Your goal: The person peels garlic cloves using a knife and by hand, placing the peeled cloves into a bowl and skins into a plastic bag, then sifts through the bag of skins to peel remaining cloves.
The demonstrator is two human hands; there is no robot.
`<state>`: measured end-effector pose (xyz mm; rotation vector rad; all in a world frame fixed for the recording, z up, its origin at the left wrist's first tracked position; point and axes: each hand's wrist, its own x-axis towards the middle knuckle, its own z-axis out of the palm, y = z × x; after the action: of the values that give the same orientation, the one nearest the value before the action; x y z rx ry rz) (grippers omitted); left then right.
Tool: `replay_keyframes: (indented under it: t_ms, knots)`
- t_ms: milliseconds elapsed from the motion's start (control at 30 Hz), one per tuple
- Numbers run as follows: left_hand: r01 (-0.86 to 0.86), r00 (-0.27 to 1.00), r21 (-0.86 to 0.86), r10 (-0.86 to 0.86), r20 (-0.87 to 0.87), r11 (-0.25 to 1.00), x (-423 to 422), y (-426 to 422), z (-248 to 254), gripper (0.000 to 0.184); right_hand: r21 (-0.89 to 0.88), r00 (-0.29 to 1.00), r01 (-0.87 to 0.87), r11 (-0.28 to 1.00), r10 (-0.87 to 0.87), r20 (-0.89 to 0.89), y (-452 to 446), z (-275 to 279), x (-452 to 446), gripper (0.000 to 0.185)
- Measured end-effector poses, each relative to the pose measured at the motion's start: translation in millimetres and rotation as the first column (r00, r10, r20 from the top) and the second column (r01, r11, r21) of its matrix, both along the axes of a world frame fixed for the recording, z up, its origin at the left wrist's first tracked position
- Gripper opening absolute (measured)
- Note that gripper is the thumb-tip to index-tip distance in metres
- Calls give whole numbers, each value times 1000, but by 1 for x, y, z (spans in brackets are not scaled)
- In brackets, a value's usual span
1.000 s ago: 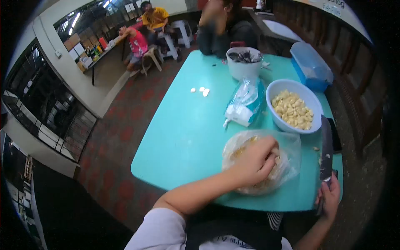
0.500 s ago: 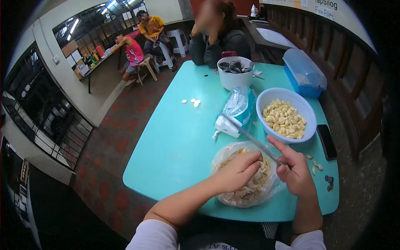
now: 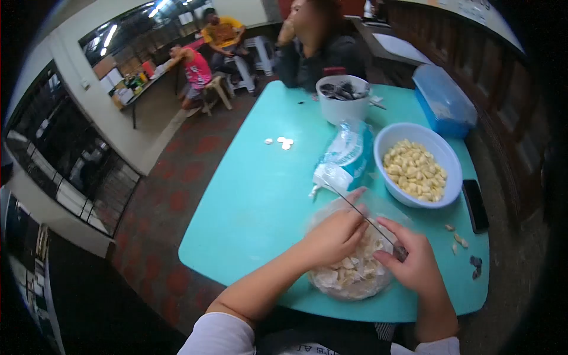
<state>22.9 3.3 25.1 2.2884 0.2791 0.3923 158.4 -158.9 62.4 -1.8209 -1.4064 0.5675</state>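
Over a clear plastic bag [image 3: 349, 278] of pale garlic skins, my left hand [image 3: 334, 236] is closed in a pinch, and what it holds is hidden. My right hand [image 3: 412, 257] grips the handle of a knife [image 3: 367, 220], whose thin blade edge points up and left past my left fingertips. Just beyond the hands is a blue bowl [image 3: 452, 171] of peeled garlic cloves [image 3: 417, 168]. A teal and white plastic pack [image 3: 349, 151] lies left of the bowl.
On the turquoise table [image 3: 236, 207] are a white tub [image 3: 343, 109] of dark utensils, a blue lidded box [image 3: 444, 106], a phone [image 3: 475, 206], loose cloves [image 3: 458, 239], coins [image 3: 286, 142] and dark coins [image 3: 475, 266]. A person [image 3: 319, 47] sits across; two more sit farther back.
My right hand has come in from the table's right edge with the knife, up to my left hand. My left hand has stayed over the bag. The view has shifted slightly.
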Motion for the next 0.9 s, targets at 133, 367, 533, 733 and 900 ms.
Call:
replay_keyframes:
  t_ms: [133, 367, 533, 733, 900]
  knots:
    - [-74, 991, 51, 67, 114, 996, 3, 12, -10, 21, 97, 988, 97, 991, -108, 110, 6, -7, -3, 50]
    - [-213, 947, 12, 203, 250, 977, 4, 24, -20, 21, 390, 981, 142, 910, -183, 69, 29, -20, 15, 45]
    - [-94, 883, -356, 243, 401, 930, 11, 34, -25, 19, 155, 976, 167, 974, -186, 116, 23, 20, -10, 55]
    - [211, 930, -701, 81, 358, 681, 7, 19, -23, 16, 260, 953, 39, 965, -114, 280, 23, -11, -20, 68]
    - [188, 936, -654, 67, 344, 733, 7, 5, -29, 17, 389, 922, -12, 921, -140, 360, 21, -26, -27, 69]
